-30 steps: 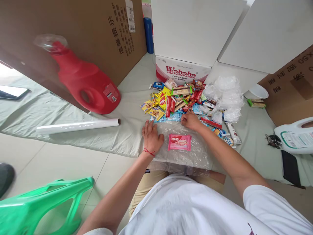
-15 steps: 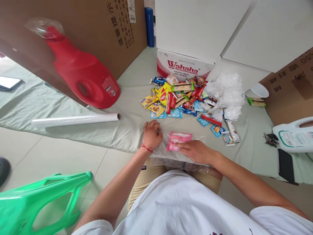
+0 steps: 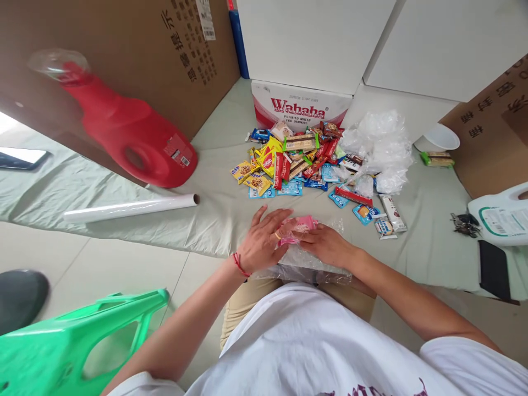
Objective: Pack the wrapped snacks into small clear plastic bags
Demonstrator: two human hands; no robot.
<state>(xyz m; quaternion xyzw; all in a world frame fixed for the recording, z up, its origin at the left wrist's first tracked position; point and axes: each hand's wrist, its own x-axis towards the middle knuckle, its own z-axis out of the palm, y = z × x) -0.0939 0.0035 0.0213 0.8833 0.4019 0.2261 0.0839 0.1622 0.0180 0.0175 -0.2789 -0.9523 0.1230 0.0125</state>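
A pink snack packet (image 3: 304,223) lies on a sheet of clear plastic film (image 3: 303,258) at the table's near edge. My left hand (image 3: 264,239) is over the packet's left side, palm down, its fingers stretched out and spread. From the right, my right hand (image 3: 328,245) rests flat with its fingertips on the packet's lower right part. Both hands hide portions of the packet. Some of the film hangs over the edge above my lap. Just beyond lies a pile of wrapped snacks (image 3: 291,159) in yellow, red, blue and green.
Bunched clear plastic bags (image 3: 381,148) sit right of the snacks. To the left are a white film roll (image 3: 132,208) and a red jug (image 3: 140,132). A Wahaha carton (image 3: 301,104) stands behind. Below left is a green stool (image 3: 82,330); a white bottle (image 3: 501,217) stands right.
My left hand has moved right, opening out from a curled pose onto the packet. My right hand has shifted slightly, staying on the packet. The view has tilted a little.
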